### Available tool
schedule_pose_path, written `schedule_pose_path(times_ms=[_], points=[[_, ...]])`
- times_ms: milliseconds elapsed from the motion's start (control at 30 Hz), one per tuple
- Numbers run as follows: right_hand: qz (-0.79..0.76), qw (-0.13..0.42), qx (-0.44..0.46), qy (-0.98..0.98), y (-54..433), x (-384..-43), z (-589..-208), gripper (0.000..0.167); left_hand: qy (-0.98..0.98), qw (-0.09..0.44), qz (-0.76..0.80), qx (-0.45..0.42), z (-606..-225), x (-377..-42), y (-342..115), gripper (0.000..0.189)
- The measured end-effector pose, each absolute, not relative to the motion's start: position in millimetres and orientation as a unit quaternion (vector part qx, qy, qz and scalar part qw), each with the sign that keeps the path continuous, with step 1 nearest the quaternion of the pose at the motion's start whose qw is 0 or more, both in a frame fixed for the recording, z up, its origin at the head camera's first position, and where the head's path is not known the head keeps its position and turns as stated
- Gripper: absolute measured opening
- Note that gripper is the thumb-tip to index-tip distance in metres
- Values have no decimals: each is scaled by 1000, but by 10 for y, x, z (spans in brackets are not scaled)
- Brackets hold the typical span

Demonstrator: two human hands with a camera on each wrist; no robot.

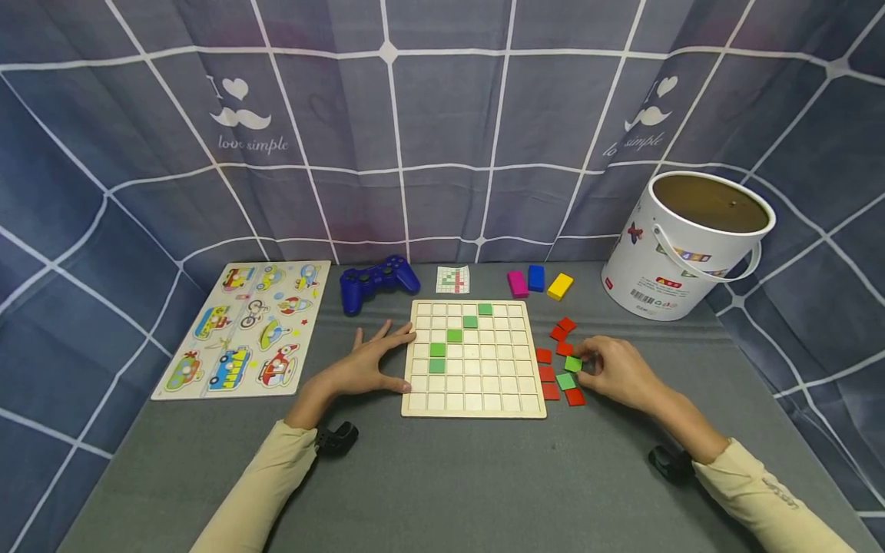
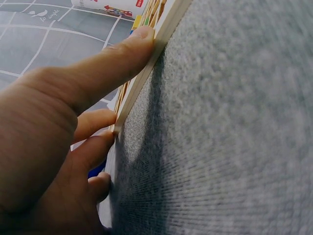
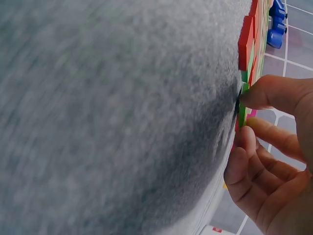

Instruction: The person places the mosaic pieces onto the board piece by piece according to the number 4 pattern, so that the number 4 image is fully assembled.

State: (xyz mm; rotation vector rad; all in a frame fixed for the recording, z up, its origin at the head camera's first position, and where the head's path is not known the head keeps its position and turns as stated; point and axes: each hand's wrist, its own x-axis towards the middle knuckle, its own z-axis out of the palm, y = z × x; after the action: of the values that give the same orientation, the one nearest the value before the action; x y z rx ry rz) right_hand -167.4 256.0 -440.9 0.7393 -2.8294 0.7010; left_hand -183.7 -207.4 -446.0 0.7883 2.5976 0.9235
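A wooden grid board (image 1: 475,411) lies flat on the grey table, with several green square tiles (image 1: 454,336) in its cells. My left hand (image 1: 369,362) rests along the board's left edge, thumb and fingertips touching it with the fingers spread. To the right of the board, my right hand (image 1: 618,372) pinches a green tile (image 1: 573,364) between thumb and index finger. In the right wrist view the thumb is against that green tile (image 3: 243,105), down at table level. Around it lie another green tile (image 1: 565,382) and several red tiles (image 1: 547,374).
Behind the board lie a small pattern card (image 1: 452,280), a blue game controller (image 1: 378,283), and magenta (image 1: 517,284), blue (image 1: 535,278) and yellow blocks (image 1: 559,286). A picture puzzle board (image 1: 242,330) is at left. At the back right stands a white bucket (image 1: 657,265).
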Motion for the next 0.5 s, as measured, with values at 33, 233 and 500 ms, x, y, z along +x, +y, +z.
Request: schedule_pose_path(times_ms=[33, 233, 500], points=[[232, 68, 245, -939, 2563, -1671, -4404, 26, 897, 136, 320, 272, -4458, -1835, -2076, 97], [236, 72, 246, -937, 2541, -1657, -4378, 26, 895, 130, 327, 275, -4445, -1819, -2093, 96], [250, 58, 248, -934, 2392, -1659, -4333, 28, 896, 128, 322, 278, -4454, -1819, -2081, 95]])
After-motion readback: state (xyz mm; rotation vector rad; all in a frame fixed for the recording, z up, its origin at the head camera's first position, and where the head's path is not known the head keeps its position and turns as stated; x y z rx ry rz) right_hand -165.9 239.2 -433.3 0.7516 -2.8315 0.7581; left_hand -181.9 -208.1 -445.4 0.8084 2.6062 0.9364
